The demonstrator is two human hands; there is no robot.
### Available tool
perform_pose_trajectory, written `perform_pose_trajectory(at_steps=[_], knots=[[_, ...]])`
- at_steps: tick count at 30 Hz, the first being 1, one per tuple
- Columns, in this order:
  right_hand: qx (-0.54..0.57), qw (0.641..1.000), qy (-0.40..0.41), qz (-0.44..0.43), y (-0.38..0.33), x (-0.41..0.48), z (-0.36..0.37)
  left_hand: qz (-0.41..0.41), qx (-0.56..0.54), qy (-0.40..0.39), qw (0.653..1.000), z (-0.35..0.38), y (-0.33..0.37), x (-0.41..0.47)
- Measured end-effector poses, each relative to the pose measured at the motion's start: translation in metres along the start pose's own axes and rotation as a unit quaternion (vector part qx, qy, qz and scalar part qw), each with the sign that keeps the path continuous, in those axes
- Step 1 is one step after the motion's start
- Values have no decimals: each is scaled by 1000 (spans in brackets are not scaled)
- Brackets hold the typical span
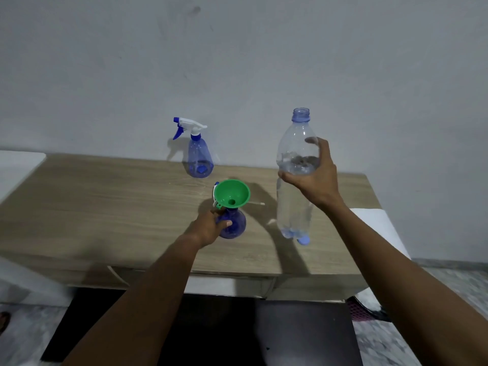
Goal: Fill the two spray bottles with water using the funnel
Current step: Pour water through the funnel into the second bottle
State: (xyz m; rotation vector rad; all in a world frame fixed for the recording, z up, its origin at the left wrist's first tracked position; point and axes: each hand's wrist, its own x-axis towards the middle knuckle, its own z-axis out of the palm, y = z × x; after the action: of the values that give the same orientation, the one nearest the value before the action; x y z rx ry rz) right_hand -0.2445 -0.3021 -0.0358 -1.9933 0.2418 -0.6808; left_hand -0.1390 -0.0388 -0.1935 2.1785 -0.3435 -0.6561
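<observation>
Wood-grain surface (92, 207) spanning mid-frame, backing onto a grey wall.

- Capped spray bottle (200, 159), blue with a white trigger head, standing upright at the back edge, just left of centre.
- Open spray bottle (237, 228) standing nearer the front at centre frame, well apart from the first. Green funnel (231, 193) sitting in its neck.
- Loose trigger head (218, 206) lying just behind, mostly hidden by the funnel, its thin tube (257, 203) pointing right.
- Blue cap (303, 241) lying right of centre, by the base of a clear water bottle (293, 202). Whether that bottle is touching the surface is unclear.
</observation>
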Motion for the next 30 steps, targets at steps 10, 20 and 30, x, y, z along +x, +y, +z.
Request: perform_pose_trajectory(at_steps=[10,20,30], knots=[[20,988,137,62,32,-2,19,13,46,8,999,1,2,-7],[-4,995,75,65,46,-6,15,18,18,5,1000,0,6,-13],[90,977,-117,152,49,-84,68,64,-3,-24,998,-6,4,-34]])
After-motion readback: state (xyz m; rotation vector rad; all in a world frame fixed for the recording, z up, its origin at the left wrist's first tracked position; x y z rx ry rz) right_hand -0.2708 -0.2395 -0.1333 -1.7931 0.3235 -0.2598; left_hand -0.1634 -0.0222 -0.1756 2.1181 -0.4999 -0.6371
